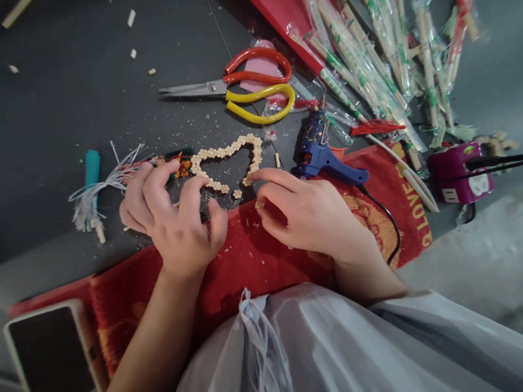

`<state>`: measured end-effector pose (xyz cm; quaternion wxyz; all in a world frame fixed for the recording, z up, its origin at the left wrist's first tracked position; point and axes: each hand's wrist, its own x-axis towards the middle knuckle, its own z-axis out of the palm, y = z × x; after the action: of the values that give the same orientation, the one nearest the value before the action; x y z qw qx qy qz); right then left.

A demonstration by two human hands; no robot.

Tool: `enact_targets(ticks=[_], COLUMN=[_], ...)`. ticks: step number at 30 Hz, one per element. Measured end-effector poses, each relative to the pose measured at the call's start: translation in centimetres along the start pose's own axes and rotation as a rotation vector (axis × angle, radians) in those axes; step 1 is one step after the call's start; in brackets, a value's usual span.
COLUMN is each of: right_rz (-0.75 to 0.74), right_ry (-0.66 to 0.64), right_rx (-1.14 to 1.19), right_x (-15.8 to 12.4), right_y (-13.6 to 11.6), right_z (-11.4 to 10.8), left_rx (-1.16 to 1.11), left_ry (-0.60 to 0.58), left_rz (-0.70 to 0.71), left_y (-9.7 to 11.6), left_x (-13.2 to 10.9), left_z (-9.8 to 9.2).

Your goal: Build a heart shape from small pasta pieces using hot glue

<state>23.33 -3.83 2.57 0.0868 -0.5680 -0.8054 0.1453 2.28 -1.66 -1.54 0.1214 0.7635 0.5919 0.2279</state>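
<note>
Two bare hands bend over a counter (97, 100) around a looped outline of pale beads (226, 152) at the centre of the frame, its lower edge gapped and a small loose bead cluster (237, 194) lying just below the break. The left hand (174, 222), left of centre, is open and spread, its index fingertip close against the loop's left end; the right hand (306, 213), right of centre, curls inward with its index fingertip at the loop's right end, and whether it grips the tiny pale piece (259, 204) beside its fingers cannot be told from here. A blue glue gun (315, 156) rests right of centre, nozzle toward the top of the frame, and scissors (227, 90) lie above the loop with their blades parted. The loop looks fragile: a nudge from either fingertip could widen the gap or snap the thin chain, while a sleeve or wrist snagging the black cord (391, 221) at right could drag the gun, whose tip, if hot, might burn a passing hand. The loose cluster, so near the edge of the red towel (257, 251), could be brushed into its folds and lost
</note>
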Motion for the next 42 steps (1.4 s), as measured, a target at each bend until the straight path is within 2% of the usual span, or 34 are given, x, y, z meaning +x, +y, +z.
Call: enact_targets(ticks=[6,12,15,19,24,28,30,31,38,42], right_rz=[-0.019,-0.021,-0.015,-0.015,-0.016,-0.014,-0.014,-0.011,0.052,0.031], right_ry=[0.044,0.024,0.012,0.004,0.007,-0.006,-0.003,0.0,0.04,0.078], right_rx=[-0.009,-0.022,-0.034,-0.032,-0.022,-0.002,0.031,0.057,0.301,0.447], right_x=[-0.1,-0.1,-0.1,0.0,0.0,0.1,0.0,0.0,0.1,0.3], right_y=[0.1,0.1,0.1,0.0,0.1,0.1,0.2,0.3,0.4,0.4], right_z=[0.1,0.1,0.1,0.1,0.1,0.1,0.2,0.2,0.2,0.4], left_rx=[0.015,0.032,0.043,0.007,0.02,0.07,0.05,0.02,-0.105,-0.087], left_ry=[0.03,0.023,0.079,0.04,0.149,0.098,0.069,0.104,-0.037,-0.056], left_rz=[0.01,0.22,0.189,0.196,0.328,0.371,0.458,0.45,0.396,0.383], left_y=[0.1,-0.9,-0.6,-0.3,-0.3,-0.6,-0.7,-0.7,-0.3,-0.3], left_x=[0.0,0.0,0.0,0.1,0.3,0.5,0.6,0.6,0.3,0.3], left_z=[0.3,0.3,0.4,0.6,0.5,0.4,0.5,0.6,1.7,1.7])
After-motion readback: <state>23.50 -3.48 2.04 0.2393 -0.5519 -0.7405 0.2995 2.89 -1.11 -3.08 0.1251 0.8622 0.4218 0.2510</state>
